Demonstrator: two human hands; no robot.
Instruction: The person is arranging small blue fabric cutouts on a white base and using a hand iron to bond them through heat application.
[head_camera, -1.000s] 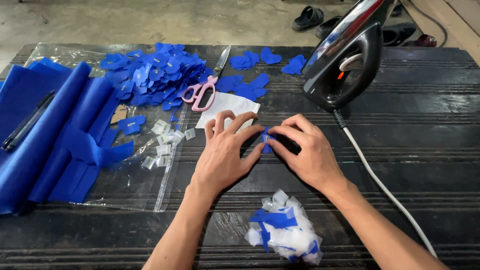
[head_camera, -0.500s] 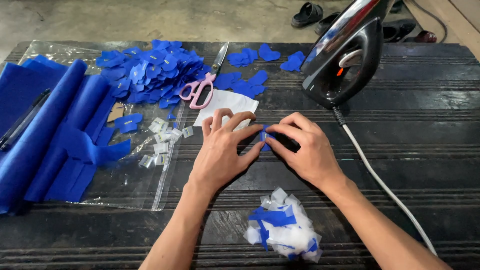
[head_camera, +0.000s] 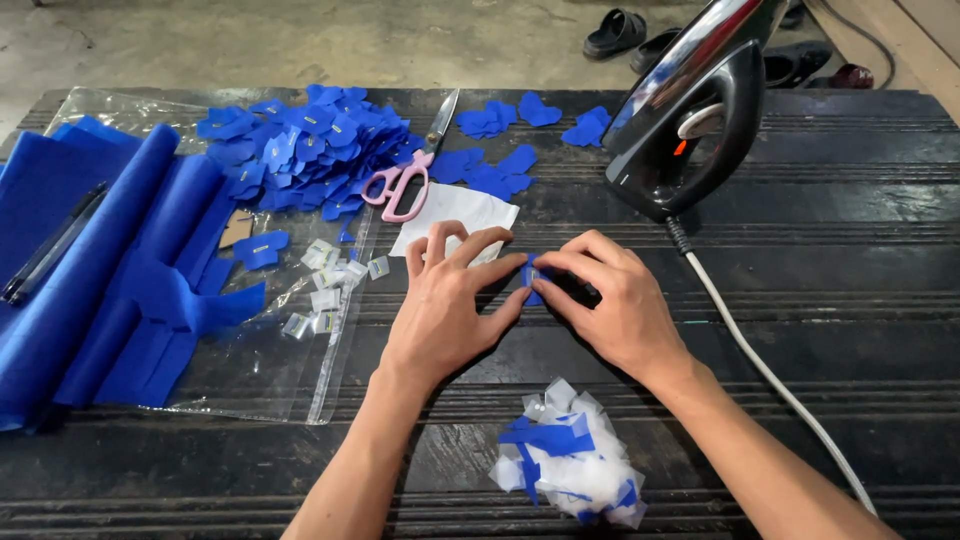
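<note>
Blue felt fills most of this head-camera view over a dark, ridged wooden surface (head_camera: 860, 300). At the centre, the left hand (head_camera: 445, 315) and the right hand (head_camera: 605, 305) meet fingertip to fingertip, both pinching one small blue fabric piece (head_camera: 530, 280) with a pale tab on it, held just above the surface. Compared with a second ago, the hands have barely shifted; the fingers have drawn slightly closer around the piece, and nothing else on the surface has moved, which suggests fine work on this one piece is ongoing rather than finished. A white paper sheet (head_camera: 455, 212) lies just behind the left hand, with pink-handled scissors (head_camera: 402, 180) resting partly on it. Beyond them is a heap of blue cut-outs (head_camera: 300, 145). To the left lie folded blue felt sheets (head_camera: 110, 270) on a clear plastic bag (head_camera: 250, 385), with small clear packets (head_camera: 325, 290) scattered nearby. An upright black clothes iron (head_camera: 690, 110) stands at the right, its white cord (head_camera: 770, 375) trailing past the right forearm. Near the viewer sits a pile of white and blue scraps (head_camera: 570, 465).
</note>
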